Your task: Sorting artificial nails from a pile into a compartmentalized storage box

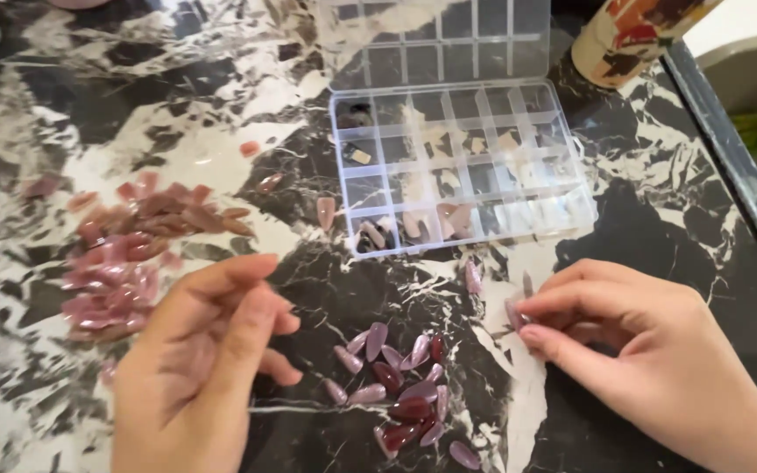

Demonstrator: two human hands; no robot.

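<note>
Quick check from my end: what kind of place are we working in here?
Probably a home or small nail-craft work surface: a black-and-white marble-patterned tabletop, a clear compartment organizer box with its lid open, and piles of loose press-on nail tips in pinks and dark reds.

Counts on the marble desk [624, 219]

Two hands are in view, a left hand [199, 368] and a right hand [650, 350]. One clear compartment box [462, 166] lies open, its lid [435, 35] flat behind it; the tray shows four rows of six cells, so twenty-four. One patterned can [628, 35] stands at the far edge. Press-on nails lie in two groups: a small cluster [400, 390] of roughly seventeen mauve and dark red ones between the hands, and a large pink and brown heap [129, 263], too blurred and overlapped to count. About five stray nails lie singly around the box, one pink one [325, 211] just left of it. Several cells hold nails; their number cannot be told.
</note>
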